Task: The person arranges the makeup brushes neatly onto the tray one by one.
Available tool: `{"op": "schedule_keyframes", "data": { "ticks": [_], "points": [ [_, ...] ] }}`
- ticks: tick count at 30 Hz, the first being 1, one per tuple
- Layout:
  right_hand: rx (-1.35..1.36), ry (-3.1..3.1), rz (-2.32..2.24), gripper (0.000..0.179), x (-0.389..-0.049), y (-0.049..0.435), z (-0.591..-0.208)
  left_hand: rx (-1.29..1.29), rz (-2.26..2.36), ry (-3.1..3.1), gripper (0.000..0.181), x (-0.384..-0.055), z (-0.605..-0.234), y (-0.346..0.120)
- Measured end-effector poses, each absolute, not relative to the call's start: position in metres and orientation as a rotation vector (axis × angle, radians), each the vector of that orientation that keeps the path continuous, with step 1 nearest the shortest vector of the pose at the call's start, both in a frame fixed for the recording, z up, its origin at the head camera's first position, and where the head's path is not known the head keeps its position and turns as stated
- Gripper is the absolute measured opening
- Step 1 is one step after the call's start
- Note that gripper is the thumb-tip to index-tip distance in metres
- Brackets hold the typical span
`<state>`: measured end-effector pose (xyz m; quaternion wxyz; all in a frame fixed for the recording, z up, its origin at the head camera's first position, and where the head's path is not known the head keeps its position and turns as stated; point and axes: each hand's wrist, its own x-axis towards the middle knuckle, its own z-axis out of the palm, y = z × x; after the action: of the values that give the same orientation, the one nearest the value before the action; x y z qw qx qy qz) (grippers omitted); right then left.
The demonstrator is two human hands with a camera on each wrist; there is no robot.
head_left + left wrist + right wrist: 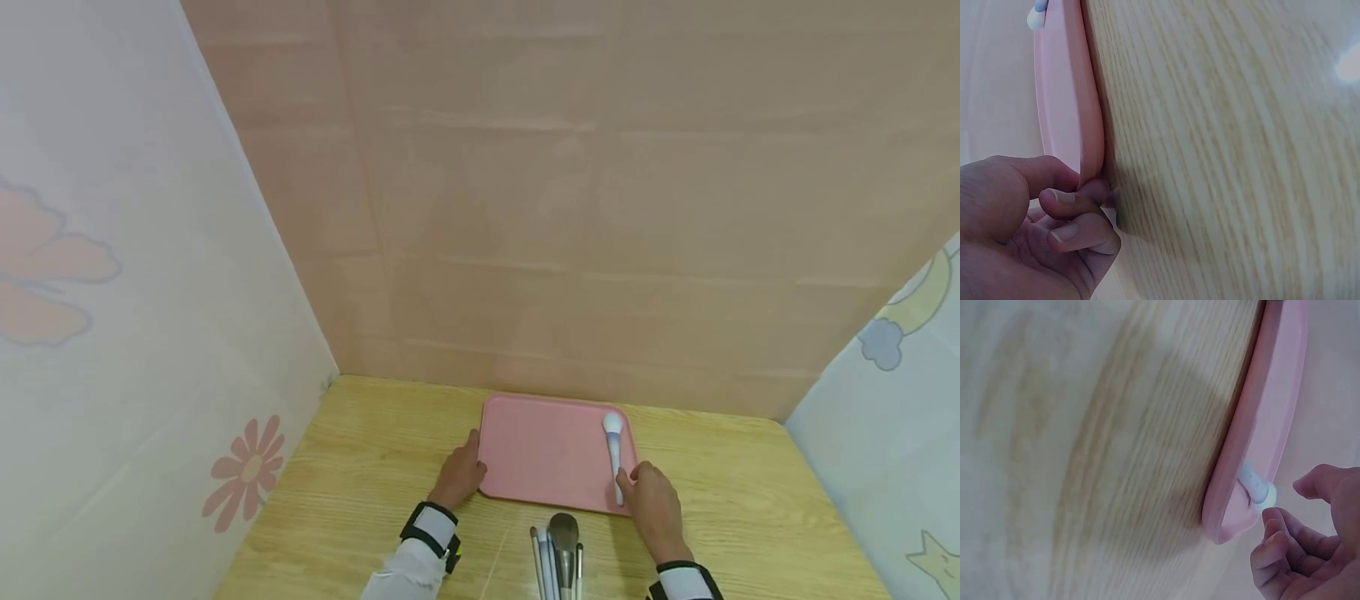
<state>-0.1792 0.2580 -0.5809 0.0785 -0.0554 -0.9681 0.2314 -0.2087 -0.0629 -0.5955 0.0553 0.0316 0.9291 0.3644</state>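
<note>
A pink rectangular tray (543, 454) lies on the wooden table. My left hand (459, 473) is at its left edge, and in the left wrist view thumb and index finger pinch the tray's rim (1088, 125). On the tray's right side lies a makeup brush (614, 446) with a white head and a pale handle. Beside the handle's lower end is my right hand (656, 508). In the right wrist view, its thumb and loosely bent fingers are apart with nothing between them, close to the brush (1257, 485).
Several more makeup brushes, one with a large dark head (564, 531), lie on the table (375, 483) in front of the tray. A brown sheet (525, 250) hangs behind the table. Patterned white sheets (150, 375) stand at both sides.
</note>
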Motion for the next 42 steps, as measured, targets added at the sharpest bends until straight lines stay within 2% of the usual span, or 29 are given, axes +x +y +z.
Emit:
{"op": "schedule_keyframes", "data": {
  "ticks": [16,42],
  "points": [
    [-0.185,-2.875,0.772,0.029,-0.143,0.262,-0.575,0.128,1.12,2.825,0.038,-0.211,-0.599,-0.06],
    [-0.283,-2.892,0.9,0.026,-0.097,0.244,-0.577,0.065,1.107,2.804,0.054,-0.217,-0.602,-0.058]
  ]
}}
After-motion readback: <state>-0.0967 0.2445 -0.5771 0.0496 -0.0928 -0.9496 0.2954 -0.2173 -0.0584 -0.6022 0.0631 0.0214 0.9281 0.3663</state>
